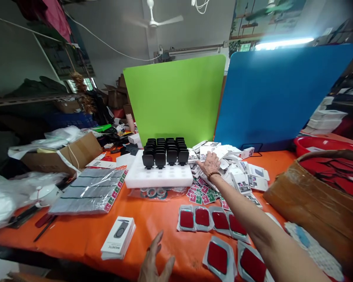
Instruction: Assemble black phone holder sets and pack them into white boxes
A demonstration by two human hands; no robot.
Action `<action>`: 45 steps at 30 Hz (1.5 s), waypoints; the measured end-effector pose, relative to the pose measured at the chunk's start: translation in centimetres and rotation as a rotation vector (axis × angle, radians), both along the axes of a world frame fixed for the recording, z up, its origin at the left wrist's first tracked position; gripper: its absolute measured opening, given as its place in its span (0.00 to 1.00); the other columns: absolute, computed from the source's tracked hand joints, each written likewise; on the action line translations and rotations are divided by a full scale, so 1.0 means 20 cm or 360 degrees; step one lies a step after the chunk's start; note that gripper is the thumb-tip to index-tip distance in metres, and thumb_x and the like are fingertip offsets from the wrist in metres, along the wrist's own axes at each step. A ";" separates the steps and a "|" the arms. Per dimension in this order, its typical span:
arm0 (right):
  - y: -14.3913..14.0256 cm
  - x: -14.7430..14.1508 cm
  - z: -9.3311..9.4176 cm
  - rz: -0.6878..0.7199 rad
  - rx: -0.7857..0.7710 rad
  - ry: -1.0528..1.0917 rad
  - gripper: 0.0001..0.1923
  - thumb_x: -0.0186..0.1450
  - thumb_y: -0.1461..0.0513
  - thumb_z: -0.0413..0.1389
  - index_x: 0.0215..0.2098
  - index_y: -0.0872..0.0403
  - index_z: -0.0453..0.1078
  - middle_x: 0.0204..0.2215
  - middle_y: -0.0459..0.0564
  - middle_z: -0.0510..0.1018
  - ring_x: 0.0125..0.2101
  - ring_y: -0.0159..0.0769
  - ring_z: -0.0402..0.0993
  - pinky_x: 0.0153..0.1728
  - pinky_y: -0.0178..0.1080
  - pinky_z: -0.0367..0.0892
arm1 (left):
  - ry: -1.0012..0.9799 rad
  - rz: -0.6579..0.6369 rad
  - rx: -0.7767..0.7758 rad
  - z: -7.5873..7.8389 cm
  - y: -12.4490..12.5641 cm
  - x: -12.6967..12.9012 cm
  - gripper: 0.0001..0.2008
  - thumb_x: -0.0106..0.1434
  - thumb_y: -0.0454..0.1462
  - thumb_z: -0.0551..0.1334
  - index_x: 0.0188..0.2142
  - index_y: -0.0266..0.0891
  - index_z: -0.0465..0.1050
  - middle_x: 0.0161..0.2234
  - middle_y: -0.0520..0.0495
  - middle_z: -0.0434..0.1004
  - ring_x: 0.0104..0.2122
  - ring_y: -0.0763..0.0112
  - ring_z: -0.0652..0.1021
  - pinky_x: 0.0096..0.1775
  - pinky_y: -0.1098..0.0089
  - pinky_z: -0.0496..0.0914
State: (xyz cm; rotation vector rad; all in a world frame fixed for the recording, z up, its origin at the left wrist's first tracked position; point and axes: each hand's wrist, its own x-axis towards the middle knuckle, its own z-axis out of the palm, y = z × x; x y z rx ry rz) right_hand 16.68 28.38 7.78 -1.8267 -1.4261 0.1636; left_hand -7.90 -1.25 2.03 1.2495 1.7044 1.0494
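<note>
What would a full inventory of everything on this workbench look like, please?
white foam tray: one, white, table centre, holding black holders in rows.
flat white boxes: a heap, white, right of the tray.
red pad packets: about six, red in clear wrap, front right.
white boxed stack: one, white, front left.
wrapped sheets: one pack, grey, left.
green board: one, behind the tray.
blue board: one, rear right.
cardboard box: one, brown, far right.
right hand: open, on the box heap.
left hand: open, at the table's front edge.
</note>
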 end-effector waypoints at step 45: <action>-1.22 0.19 -0.23 0.1055 -0.0718 0.0123 0.17 0.59 0.58 0.59 0.45 0.52 0.67 0.43 0.53 0.74 0.43 0.43 0.70 0.46 0.44 0.63 | -0.1456 -0.0451 -0.0929 0.04 -0.22 0.15 0.32 0.50 0.60 0.65 0.40 0.34 0.72 0.33 0.43 0.76 0.30 0.66 0.78 0.33 0.69 0.70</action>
